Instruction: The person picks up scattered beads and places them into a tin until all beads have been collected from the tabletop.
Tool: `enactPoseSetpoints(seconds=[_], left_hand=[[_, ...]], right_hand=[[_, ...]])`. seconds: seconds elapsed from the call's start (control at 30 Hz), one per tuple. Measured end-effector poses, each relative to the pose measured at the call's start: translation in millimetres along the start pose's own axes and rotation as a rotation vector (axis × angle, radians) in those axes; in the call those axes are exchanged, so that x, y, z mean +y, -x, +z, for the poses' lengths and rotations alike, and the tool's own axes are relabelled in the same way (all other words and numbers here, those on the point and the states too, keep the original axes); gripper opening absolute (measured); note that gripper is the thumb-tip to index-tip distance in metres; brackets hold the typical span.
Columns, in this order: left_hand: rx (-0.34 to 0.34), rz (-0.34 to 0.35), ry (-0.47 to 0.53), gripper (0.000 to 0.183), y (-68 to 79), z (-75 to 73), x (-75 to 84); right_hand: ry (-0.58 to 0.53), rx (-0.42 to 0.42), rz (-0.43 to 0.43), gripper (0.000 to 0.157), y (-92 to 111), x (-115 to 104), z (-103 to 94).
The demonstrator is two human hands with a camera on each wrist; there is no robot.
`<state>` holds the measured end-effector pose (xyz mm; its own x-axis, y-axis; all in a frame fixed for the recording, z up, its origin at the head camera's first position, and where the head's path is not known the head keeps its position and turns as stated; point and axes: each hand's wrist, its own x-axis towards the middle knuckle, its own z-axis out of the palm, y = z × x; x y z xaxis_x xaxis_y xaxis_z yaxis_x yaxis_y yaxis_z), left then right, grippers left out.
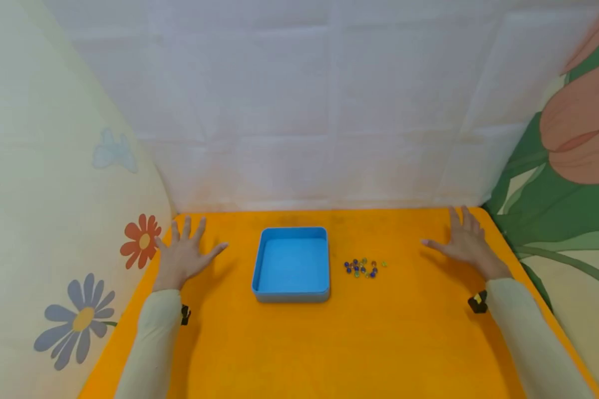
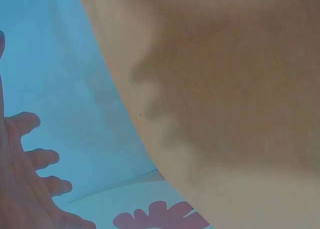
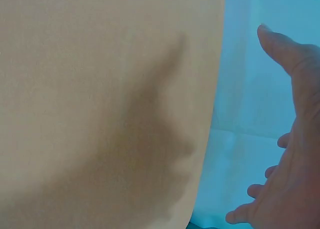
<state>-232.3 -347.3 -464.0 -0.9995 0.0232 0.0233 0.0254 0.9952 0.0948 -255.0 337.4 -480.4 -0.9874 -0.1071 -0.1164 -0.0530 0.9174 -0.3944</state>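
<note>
My left hand is spread above the left side of the orange table, holding nothing. On the opposite side my right hand hovers with its fingers apart, also holding nothing. Between them stands a square blue tray with low walls and nothing inside. Just right of it lies a loose cluster of small glass marbles, dark blue, amber and yellowish green. Both wrist views show the spread fingers of the left hand and the right hand over the table edge, apart from any object.
The orange tabletop ends at a white cloth backdrop behind. A flowered panel borders the left side, and a tulip-patterned one the right. A dark wrist device sits at the right cuff.
</note>
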Motion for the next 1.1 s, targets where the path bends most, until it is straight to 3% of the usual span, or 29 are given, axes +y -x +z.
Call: enactPoseSetpoints(seconds=[0.4, 0.93, 1.1], left_hand=[[0.022, 0.008, 0.008, 0.109, 3.9, -2.7, 6.8], [-0.019, 0.007, 0.13, 0.107, 16.8, 0.2, 20.9], [0.025, 0.042, 0.146, 0.103, 19.9, 2.8, 25.4]], right_hand=[[-0.057, 0.024, -0.041, 0.127, 6, 1, 0.1], [-0.069, 0.001, -0.055, 0.127, 10, -11, -2.3], [-0.071, -0.009, -0.061, 0.126, 8, -13, -1.3]])
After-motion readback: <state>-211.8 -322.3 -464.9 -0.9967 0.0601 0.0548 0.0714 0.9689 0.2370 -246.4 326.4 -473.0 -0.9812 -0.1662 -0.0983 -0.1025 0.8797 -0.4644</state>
